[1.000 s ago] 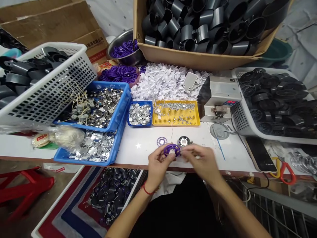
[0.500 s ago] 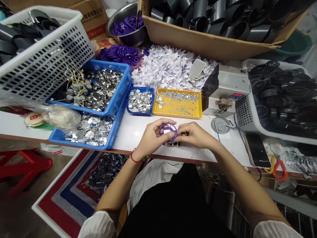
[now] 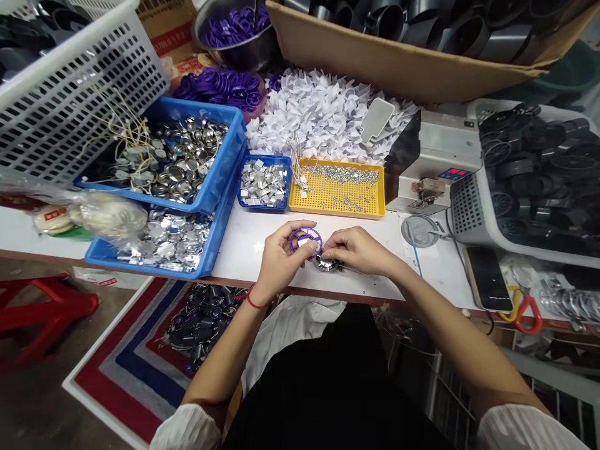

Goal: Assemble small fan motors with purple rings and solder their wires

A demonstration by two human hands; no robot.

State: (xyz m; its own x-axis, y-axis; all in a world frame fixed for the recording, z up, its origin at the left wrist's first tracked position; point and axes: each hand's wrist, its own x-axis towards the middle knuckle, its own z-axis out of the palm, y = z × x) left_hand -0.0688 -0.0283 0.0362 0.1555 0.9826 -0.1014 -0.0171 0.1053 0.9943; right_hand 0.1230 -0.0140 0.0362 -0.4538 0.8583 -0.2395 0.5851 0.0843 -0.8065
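Note:
My left hand [image 3: 285,255] is closed on a purple spoked plastic ring [image 3: 309,230], thumb across its near side. A small white piece [image 3: 304,240] shows inside the ring. Just right of it, my right hand [image 3: 359,250] has thumb and fingertips pinched together. Those fingertips overlap the upper edge of a round, shiny silver part [image 3: 327,264] low over the white tabletop [image 3: 244,244]. Whether they grip that part or something smaller is hidden. A yellow perforated tray [image 3: 337,209] of small metal bits lies beyond both hands.
Blue trays [image 3: 220,187] of metal discs stand left, a small blue tray [image 3: 265,181] behind. White cut pieces [image 3: 309,112] are heaped at the back. A grey machine [image 3: 443,150] stands right, near a phone [image 3: 487,278] and scissors [image 3: 529,312].
My left hand has shifted slightly left with the purple ring. My right fingertips have come away from the ring's edge, and the silver part below shows more. The camera view has shifted slightly.

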